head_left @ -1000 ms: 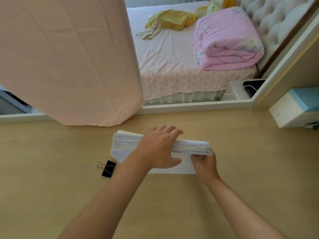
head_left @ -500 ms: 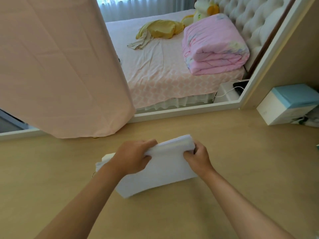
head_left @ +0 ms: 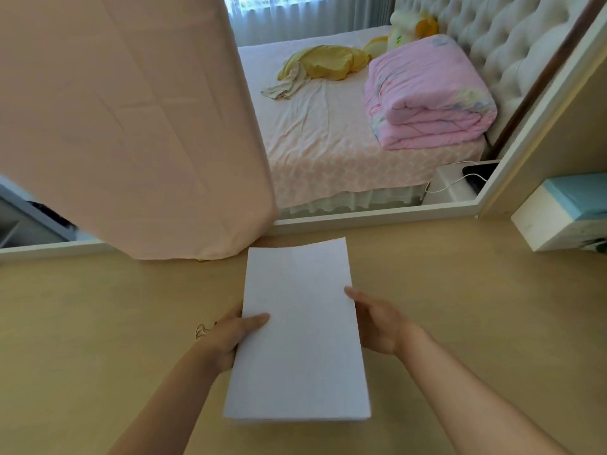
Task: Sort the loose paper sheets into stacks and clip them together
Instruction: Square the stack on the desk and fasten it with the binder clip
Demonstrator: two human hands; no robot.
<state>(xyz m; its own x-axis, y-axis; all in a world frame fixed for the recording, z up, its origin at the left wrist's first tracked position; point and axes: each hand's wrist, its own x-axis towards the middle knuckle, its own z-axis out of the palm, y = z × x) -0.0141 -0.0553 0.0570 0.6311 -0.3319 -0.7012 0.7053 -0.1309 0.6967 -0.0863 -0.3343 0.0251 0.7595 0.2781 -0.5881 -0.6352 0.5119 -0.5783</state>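
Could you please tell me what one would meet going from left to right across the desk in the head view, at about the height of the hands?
binder clip (only its wire handles show) → left hand → paper stack → right hand → white-and-blue box, farther back on the right.

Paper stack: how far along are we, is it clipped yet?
Done: the sheets look squared into one paper stack, edges even. In hand: the left hand grips its left edge, thumb on top; the right hand is against the right edge, fingers hidden. Left: no clip shows on the stack; the binder clip lies on the desk, mostly hidden behind the left hand.
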